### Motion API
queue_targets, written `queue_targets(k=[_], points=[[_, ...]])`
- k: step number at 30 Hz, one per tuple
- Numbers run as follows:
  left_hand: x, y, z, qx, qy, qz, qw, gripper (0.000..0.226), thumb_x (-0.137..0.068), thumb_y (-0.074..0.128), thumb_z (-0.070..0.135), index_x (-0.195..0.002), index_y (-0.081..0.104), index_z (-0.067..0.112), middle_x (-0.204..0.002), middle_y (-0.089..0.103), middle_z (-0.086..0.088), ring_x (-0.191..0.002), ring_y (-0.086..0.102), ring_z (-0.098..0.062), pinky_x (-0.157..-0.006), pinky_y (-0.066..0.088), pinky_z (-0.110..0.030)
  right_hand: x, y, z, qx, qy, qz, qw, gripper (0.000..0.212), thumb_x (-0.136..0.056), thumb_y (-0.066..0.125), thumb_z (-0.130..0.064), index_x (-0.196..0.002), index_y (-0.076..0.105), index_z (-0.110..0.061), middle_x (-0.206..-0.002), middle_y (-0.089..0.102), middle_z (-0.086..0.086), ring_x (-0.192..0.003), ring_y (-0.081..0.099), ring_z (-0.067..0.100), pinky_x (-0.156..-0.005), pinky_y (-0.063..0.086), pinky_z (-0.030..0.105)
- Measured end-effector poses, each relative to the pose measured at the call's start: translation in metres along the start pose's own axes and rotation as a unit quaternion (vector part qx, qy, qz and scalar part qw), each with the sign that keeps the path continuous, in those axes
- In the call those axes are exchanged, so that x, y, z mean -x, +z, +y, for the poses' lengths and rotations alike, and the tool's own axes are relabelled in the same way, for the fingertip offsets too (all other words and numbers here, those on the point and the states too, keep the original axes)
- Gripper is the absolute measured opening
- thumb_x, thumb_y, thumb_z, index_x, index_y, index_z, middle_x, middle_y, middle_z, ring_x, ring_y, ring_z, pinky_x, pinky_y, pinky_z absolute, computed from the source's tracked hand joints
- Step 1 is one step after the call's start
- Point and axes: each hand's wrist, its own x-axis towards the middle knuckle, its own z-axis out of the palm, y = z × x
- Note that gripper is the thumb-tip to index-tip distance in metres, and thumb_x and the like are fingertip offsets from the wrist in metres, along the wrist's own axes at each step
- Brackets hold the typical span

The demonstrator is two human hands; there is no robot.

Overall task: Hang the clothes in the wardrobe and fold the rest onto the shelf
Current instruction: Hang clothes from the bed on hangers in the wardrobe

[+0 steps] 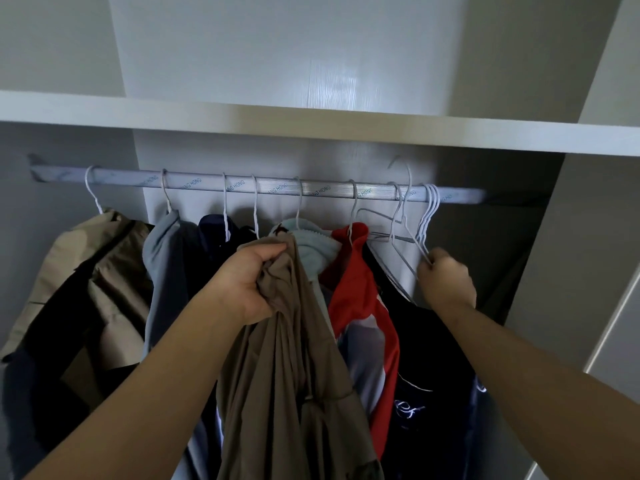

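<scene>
Left hand [249,285] is clenched round a bunched fistful of the soft tan-brown cloth garment [298,375], held up in front of the wardrobe, just below the silver metal hanging rail [311,190], with the rest trailing down out of view. It looks light and thoroughly limp, with no stiffness to help, so it will sag and slide wherever it isn't supported.

Right hand [446,282] pinches the lower wire of a thin white wire hanger [409,181] at the right end of the rail; its hook stands above the rail, apparently clear of it (hard to be sure from this angle). Several spare white wire hangers [431,202] hang bunched just beside it.

My read on the handling: that wire is springy and slick, and smooth fabric may slip off its shoulders. The sensible hold is at the garment's collar or shoulder seams, not this mid-cloth bunch, so the opening can be spread over the hanger ends one side at a time. I can't tell which part of the garment the fist has.

The rail is crowded; a red and grey jacket [360,299] hangs right behind the tan cloth, so snagging is a risk. The white shelf board [311,119] sits above.
</scene>
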Motion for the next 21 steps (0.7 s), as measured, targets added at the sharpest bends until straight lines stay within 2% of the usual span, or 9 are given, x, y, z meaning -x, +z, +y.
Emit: queue_targets(k=[2, 4, 6, 9, 12, 14, 17, 19, 21], points=[[0.004, -0.004, 0.001, 0.003, 0.002, 0.002, 1.000, 0.024, -0.094, 0.048, 0.014, -0.087, 0.067, 0.001, -0.079, 0.070, -0.014, -0.060, 0.068, -0.024, -0.057, 0.057, -0.038, 0.010, -0.004, -0.003, -0.033, 0.014, 0.005, 0.999, 0.014, -0.090, 0.046, -0.018, -0.090, 0.055, -0.007, -0.094, 0.059, 0.021, -0.083, 0.054, 0.037, -0.069, 0.039, 0.032], [0.008, -0.009, 0.002, 0.002, 0.007, 0.002, 1.000, 0.024, -0.094, 0.049, 0.013, -0.082, 0.067, 0.003, -0.075, 0.070, -0.014, -0.063, 0.067, -0.024, -0.062, 0.057, -0.035, 0.024, -0.009, -0.003, -0.047, 0.026, 0.014, 0.998, 0.012, -0.089, 0.048, -0.017, -0.088, 0.056, -0.009, -0.086, 0.057, 0.015, -0.076, 0.049, 0.032, -0.066, 0.037, 0.031], [0.017, -0.015, 0.003, 0.003, -0.004, -0.007, 1.000, 0.021, -0.094, 0.050, 0.014, -0.086, 0.066, 0.003, -0.080, 0.068, -0.014, -0.069, 0.065, -0.023, -0.068, 0.055, -0.034, 0.047, -0.017, -0.003, -0.043, 0.039, 0.029, 0.998, 0.014, -0.088, 0.048, -0.016, -0.092, 0.057, -0.008, -0.082, 0.053, 0.012, -0.075, 0.049, 0.032, -0.066, 0.038, 0.031], [0.030, -0.020, 0.003, 0.002, -0.008, -0.025, 1.000, 0.019, -0.093, 0.052, 0.014, -0.085, 0.065, 0.004, -0.080, 0.066, -0.011, -0.065, 0.064, -0.021, -0.067, 0.055, -0.031, 0.082, -0.029, -0.003, -0.039, 0.059, 0.048, 0.996, 0.013, -0.086, 0.047, -0.018, -0.091, 0.057, -0.012, -0.079, 0.052, 0.010, -0.076, 0.050, 0.034, -0.068, 0.040, 0.032], [0.047, -0.031, 0.000, -0.008, -0.022, -0.046, 0.999, 0.017, -0.093, 0.052, 0.015, -0.090, 0.064, 0.004, -0.090, 0.063, -0.010, -0.076, 0.059, -0.020, -0.080, 0.049, -0.031, 0.127, -0.041, -0.005, -0.040, 0.088, 0.073, 0.993, 0.011, -0.084, 0.047, -0.017, -0.085, 0.055, -0.009, -0.066, 0.050, 0.004, -0.069, 0.048, 0.032, -0.062, 0.038, 0.032], [0.061, -0.038, -0.003, -0.022, -0.036, -0.054, 0.998, 0.017, -0.093, 0.052, 0.017, -0.087, 0.064, 0.006, -0.083, 0.063, -0.008, -0.071, 0.059, -0.018, -0.069, 0.053, -0.029, 0.159, -0.048, -0.006, -0.048, 0.104, 0.080, 0.990, 0.011, -0.085, 0.047, -0.017, -0.084, 0.055, -0.010, -0.065, 0.050, 0.000, -0.066, 0.048, 0.029, -0.061, 0.037, 0.030], [0.081, -0.052, -0.012, -0.037, -0.041, -0.065, 0.996, 0.030, -0.091, 0.054, 0.016, -0.065, 0.067, 0.012, -0.058, 0.063, -0.006, -0.049, 0.061, -0.017, -0.047, 0.054, -0.026, 0.212, -0.059, -0.009, -0.054, 0.135, 0.091, 0.985, 0.009, -0.087, 0.047, -0.021, -0.084, 0.055, -0.019, -0.071, 0.056, 0.003, -0.069, 0.052, 0.028, -0.061, 0.038, 0.029], [0.094, -0.061, -0.019, -0.044, -0.042, -0.072, 0.996, 0.042, -0.092, 0.054, 0.015, -0.052, 0.068, 0.014, -0.052, 0.063, -0.004, -0.047, 0.061, -0.016, -0.047, 0.054, -0.026, 0.246, -0.066, -0.010, -0.070, 0.153, 0.107, 0.980, 0.011, -0.087, 0.047, -0.020, -0.085, 0.058, -0.018, -0.073, 0.058, 0.003, -0.073, 0.055, 0.029, -0.061, 0.039, 0.028], [0.110, -0.066, -0.025, -0.051, -0.049, -0.074, 0.995, 0.035, -0.093, 0.053, 0.017, -0.060, 0.067, 0.014, -0.056, 0.063, -0.003, -0.057, 0.060, -0.016, -0.054, 0.054, -0.025, 0.278, -0.072, -0.012, -0.086, 0.167, 0.122, 0.975, 0.011, -0.087, 0.047, -0.017, -0.085, 0.058, -0.015, -0.068, 0.057, 0.001, -0.072, 0.054, 0.028, -0.060, 0.037, 0.029]])
